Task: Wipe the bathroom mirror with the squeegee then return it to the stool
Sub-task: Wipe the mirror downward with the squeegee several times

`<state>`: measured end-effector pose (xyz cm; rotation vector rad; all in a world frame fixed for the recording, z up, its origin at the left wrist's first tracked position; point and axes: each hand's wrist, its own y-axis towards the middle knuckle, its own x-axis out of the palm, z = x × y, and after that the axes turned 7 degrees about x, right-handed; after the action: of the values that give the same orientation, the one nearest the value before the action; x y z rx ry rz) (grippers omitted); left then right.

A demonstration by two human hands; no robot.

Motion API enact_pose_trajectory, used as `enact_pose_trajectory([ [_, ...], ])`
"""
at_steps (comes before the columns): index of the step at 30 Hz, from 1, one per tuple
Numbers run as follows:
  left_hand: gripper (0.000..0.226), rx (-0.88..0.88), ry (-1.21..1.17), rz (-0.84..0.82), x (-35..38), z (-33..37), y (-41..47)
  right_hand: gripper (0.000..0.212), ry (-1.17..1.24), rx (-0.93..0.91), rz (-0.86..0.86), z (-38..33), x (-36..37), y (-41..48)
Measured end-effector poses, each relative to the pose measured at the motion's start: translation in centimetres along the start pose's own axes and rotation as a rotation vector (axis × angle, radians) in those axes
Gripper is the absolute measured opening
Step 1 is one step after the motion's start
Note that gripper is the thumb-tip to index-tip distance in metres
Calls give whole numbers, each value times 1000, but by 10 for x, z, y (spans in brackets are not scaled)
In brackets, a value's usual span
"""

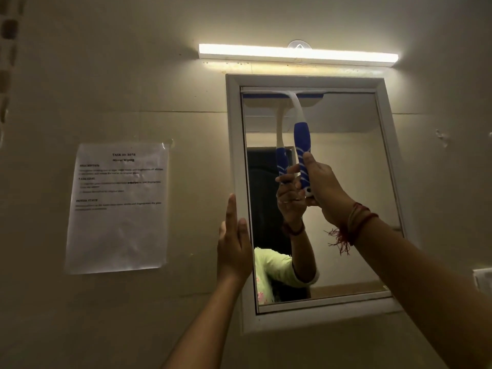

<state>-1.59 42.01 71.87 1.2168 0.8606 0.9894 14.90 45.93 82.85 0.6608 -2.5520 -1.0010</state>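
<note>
A white-framed mirror (346, 182) hangs on the beige wall. The squeegee (302, 139) has a blue and white handle and a white neck; its blade lies flat against the glass along the mirror's top edge, on the left half. My right hand (323, 187) grips the lower end of the handle. My left hand (234, 241) rests flat with fingers straight against the mirror's left frame, holding nothing. The glass reflects the squeegee, my hand and a light green sleeve. The stool is out of view.
A lit tube light (298, 55) is mounted just above the mirror. A printed paper sheet (118, 206) is taped to the wall left of the mirror. A white fitting (483, 279) shows at the right edge.
</note>
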Motion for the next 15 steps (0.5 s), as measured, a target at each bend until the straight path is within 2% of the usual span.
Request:
enact_pose_trajectory([
  [15,48,6,14,7,0,2,0,49,-10,55,7,11,-9,-4],
])
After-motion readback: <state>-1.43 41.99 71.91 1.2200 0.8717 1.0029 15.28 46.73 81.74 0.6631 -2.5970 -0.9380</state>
